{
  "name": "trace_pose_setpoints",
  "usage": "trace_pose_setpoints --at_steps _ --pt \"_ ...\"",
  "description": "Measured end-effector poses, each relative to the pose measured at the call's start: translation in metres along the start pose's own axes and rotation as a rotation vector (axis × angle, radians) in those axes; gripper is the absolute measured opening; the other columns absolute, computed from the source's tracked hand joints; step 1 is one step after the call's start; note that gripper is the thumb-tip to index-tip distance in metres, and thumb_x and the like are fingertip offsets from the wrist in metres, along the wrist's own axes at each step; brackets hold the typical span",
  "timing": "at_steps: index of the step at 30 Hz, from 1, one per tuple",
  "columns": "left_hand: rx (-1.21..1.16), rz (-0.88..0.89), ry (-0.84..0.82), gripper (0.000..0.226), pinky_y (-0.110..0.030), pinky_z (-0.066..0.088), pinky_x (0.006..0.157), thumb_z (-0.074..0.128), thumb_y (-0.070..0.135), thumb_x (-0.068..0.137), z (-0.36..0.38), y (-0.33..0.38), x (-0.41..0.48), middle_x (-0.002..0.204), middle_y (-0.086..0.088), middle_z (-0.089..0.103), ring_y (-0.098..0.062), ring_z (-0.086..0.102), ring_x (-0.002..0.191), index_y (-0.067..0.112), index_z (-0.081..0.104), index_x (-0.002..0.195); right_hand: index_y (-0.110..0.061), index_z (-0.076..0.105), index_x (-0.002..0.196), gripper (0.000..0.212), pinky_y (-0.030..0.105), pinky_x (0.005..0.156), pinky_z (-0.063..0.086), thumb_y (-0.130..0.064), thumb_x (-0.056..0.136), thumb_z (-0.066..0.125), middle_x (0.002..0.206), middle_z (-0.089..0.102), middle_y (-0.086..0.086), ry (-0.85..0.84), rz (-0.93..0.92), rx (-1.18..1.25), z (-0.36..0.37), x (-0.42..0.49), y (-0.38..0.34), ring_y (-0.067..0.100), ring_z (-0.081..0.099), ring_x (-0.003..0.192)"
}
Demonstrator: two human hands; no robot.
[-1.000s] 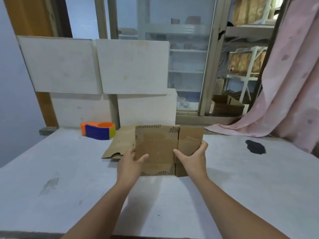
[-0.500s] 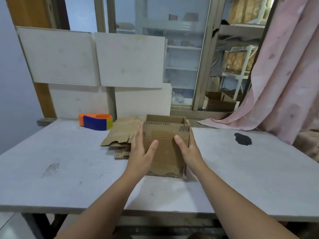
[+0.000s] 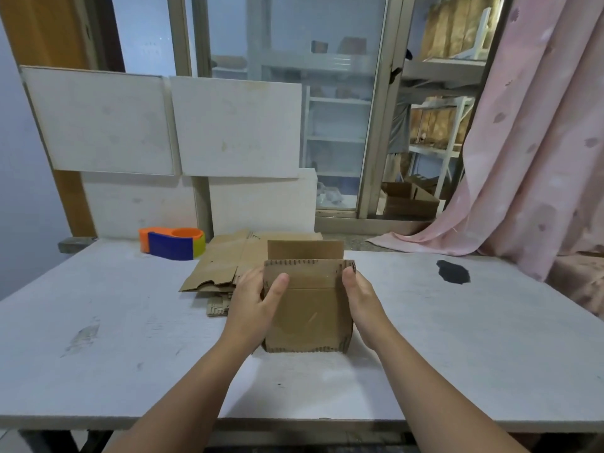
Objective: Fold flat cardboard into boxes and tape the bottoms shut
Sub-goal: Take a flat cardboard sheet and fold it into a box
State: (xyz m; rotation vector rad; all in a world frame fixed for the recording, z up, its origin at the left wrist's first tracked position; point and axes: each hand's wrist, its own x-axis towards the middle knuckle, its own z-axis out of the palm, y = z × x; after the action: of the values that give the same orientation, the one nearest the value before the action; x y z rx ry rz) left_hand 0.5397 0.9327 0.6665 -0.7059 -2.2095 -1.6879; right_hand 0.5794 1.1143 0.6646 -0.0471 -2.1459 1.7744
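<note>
A small brown cardboard box (image 3: 310, 317) stands on the white table (image 3: 98, 338), squared up, with its far flap raised. My left hand (image 3: 251, 305) grips its left side, thumb across the front panel. My right hand (image 3: 361, 299) grips its right side, thumb at the top right corner. Behind and to the left lies a stack of flat cardboard (image 3: 225, 266). An orange, blue and yellow tape dispenser (image 3: 171, 242) sits at the table's back left.
White boards (image 3: 163, 125) lean against the wall behind the table. A pink curtain (image 3: 529, 142) hangs at the right, its hem reaching the table's back right. A dark stain (image 3: 452, 271) marks the tabletop on the right. The table's front edge (image 3: 294, 423) is near me.
The folded cardboard has been opened into an upright box and set nearer to me. Both hands went from the flat piece to the box's sides.
</note>
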Motion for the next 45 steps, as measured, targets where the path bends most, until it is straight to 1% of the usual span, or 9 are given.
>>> trace_pose_setpoints --at_steps 7,10,13,22,28,33,38,41,45 --pt "-0.075 -0.153 0.016 0.036 -0.027 0.037 0.063 0.048 0.038 0.096 -0.004 -0.008 0.001 0.068 0.008 0.054 -0.016 0.051 0.074 0.019 0.054 0.065 -0.032 0.063 0.104 0.044 0.025 0.087 0.044 -0.064 0.080 0.045 0.111 0.064 -0.010 0.027 -0.008 -0.017 0.007 0.003 -0.005 0.009 0.058 0.108" --pt "-0.140 -0.161 0.075 0.015 -0.016 0.038 0.082 0.051 0.028 0.095 -0.001 -0.007 -0.007 0.115 0.015 0.055 -0.003 0.051 0.105 0.037 0.059 0.105 -0.041 0.046 0.122 0.045 0.022 0.085 0.043 -0.050 0.078 0.053 0.117 0.056 -0.010 0.074 -0.026 0.050 0.016 0.002 -0.001 0.008 0.056 0.108" --pt "-0.236 -0.186 0.072 0.056 -0.022 0.029 0.104 0.052 0.023 0.096 0.003 0.001 -0.003 0.143 0.017 0.032 -0.001 0.031 0.131 0.033 0.029 0.145 -0.051 0.027 0.136 0.065 0.035 0.092 0.047 -0.039 0.082 0.062 0.123 0.051 -0.001 0.100 0.041 0.179 0.024 0.001 0.004 0.017 0.057 0.109" --pt "-0.409 -0.358 0.018 0.060 -0.034 0.039 0.104 0.054 0.002 0.090 0.005 -0.011 -0.005 0.140 0.011 0.043 -0.009 0.040 0.128 0.043 0.043 0.133 -0.063 0.050 0.107 0.046 0.034 0.086 0.047 -0.029 0.076 0.055 0.123 0.058 -0.004 0.087 0.086 0.168 0.026 -0.005 0.011 0.019 0.058 0.109" --pt "-0.254 -0.273 0.008 0.025 -0.024 0.025 0.099 0.048 0.031 0.097 0.006 -0.005 -0.003 0.129 0.010 0.046 -0.002 0.036 0.127 0.023 0.070 0.087 -0.022 0.055 0.080 0.016 0.019 0.065 0.038 -0.024 0.095 0.056 0.082 0.057 -0.008 0.134 0.046 0.121 0.023 -0.006 0.006 0.011 0.051 0.081" --pt "-0.393 -0.288 0.149 0.014 -0.005 0.038 0.072 0.047 0.016 0.098 0.008 0.010 0.004 0.103 0.021 0.056 0.019 0.050 0.090 0.020 0.059 0.104 -0.015 0.057 0.077 0.017 0.009 0.060 0.037 -0.016 0.094 0.058 0.078 0.056 -0.008 0.250 -0.029 0.127 0.023 -0.003 -0.014 0.004 0.049 0.073" --pt "-0.598 -0.395 0.190 0.032 -0.028 0.050 0.084 0.050 0.007 0.094 -0.001 0.021 0.012 0.116 0.009 0.060 -0.008 0.059 0.103 0.027 0.056 0.118 -0.020 0.061 0.077 0.019 0.004 0.064 0.038 -0.009 0.092 0.058 0.077 0.060 -0.013 0.307 -0.180 0.000 0.021 -0.009 -0.039 -0.010 0.051 0.072" --pt "-0.489 -0.570 0.072 0.013 -0.046 0.048 0.093 0.052 0.043 0.090 -0.007 0.031 0.015 0.118 0.001 0.062 -0.022 0.057 0.109 0.041 0.061 0.100 -0.017 0.060 0.077 0.010 0.006 0.073 0.038 -0.014 0.086 0.057 0.085 0.062 -0.009 0.262 -0.377 -0.143 0.021 -0.013 -0.054 -0.011 0.052 0.085" --pt "-0.567 -0.820 -0.038 0.045 -0.054 0.054 0.079 0.051 0.068 0.083 -0.017 0.039 0.018 0.105 -0.004 0.066 -0.032 0.064 0.097 0.028 0.058 0.103 -0.014 0.059 0.102 0.019 0.025 0.090 0.043 -0.016 0.083 0.055 0.110 0.059 -0.009 0.167 -0.606 -0.358 0.021 -0.017 -0.060 0.002 0.053 0.105"
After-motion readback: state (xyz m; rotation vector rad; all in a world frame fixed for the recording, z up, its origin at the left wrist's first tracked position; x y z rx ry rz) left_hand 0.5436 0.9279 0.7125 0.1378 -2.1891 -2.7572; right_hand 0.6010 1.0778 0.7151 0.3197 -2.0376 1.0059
